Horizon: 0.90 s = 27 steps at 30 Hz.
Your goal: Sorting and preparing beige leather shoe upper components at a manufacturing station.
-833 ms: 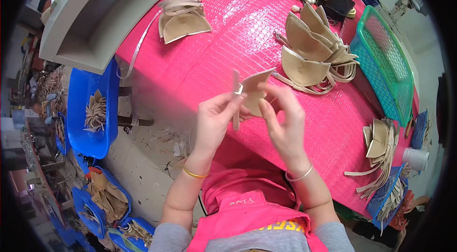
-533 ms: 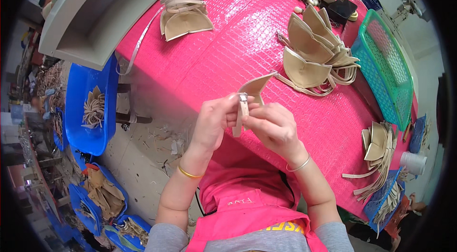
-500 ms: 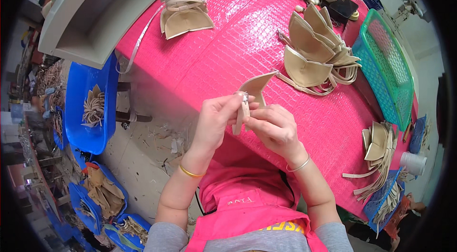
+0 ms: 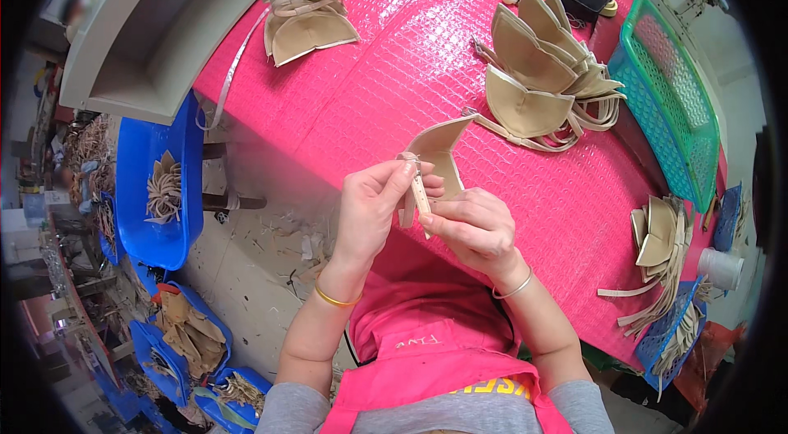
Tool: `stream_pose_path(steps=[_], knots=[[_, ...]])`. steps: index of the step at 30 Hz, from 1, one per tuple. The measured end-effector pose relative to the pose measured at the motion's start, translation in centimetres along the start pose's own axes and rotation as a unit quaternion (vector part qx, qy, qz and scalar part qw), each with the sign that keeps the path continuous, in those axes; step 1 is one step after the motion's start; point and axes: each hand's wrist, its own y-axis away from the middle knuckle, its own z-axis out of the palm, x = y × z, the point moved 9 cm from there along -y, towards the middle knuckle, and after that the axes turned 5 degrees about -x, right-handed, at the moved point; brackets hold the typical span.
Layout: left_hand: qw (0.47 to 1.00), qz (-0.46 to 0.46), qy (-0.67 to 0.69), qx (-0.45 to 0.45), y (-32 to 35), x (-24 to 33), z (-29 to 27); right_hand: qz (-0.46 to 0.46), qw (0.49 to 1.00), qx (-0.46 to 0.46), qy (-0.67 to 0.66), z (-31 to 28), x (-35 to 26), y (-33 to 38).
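A beige leather sandal piece (image 4: 439, 147) with a narrow strap (image 4: 419, 192) and a small buckle sits between both hands, just above the near edge of the pink table (image 4: 394, 73). My left hand (image 4: 369, 208) pinches the strap's buckle end between thumb and forefinger. My right hand (image 4: 472, 225) grips the strap's lower end and the piece from the right. A gold bangle circles my left wrist and a thin silver one my right.
A heap of similar beige pieces (image 4: 538, 65) lies at the table's middle right, another small pile (image 4: 308, 20) at the far left, more (image 4: 657, 241) at the right edge. A teal basket (image 4: 669, 98) stands right. Blue bins (image 4: 156, 180) with straps sit on the floor, left.
Both hands have come closer together and lower toward the table's near edge. The strap, earlier held spread, is now pinched at the buckle by both hands.
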Motion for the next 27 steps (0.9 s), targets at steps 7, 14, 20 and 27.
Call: stream_pose_path(steps=[7, 14, 20, 27], knots=[[0.985, 0.049, -0.162, -0.038, 1.8, 1.4, 1.0, 0.368, 0.887, 0.108, -0.257, 0.7, 6.3, -0.2], [0.984, 0.02, -0.172, -0.032, 1.9, 1.8, 1.2, 0.409, 0.791, 0.175, -0.42, 2.4, 6.6, 0.8], [0.994, -0.028, -0.085, -0.055, 1.9, 1.2, 1.2, 0.393, 0.792, 0.19, -0.425, 1.7, 6.0, 0.6], [0.982, 0.058, -0.178, -0.006, 1.3, 3.3, 0.3, 0.432, 0.606, 0.142, -0.653, 4.9, 4.6, 1.7]])
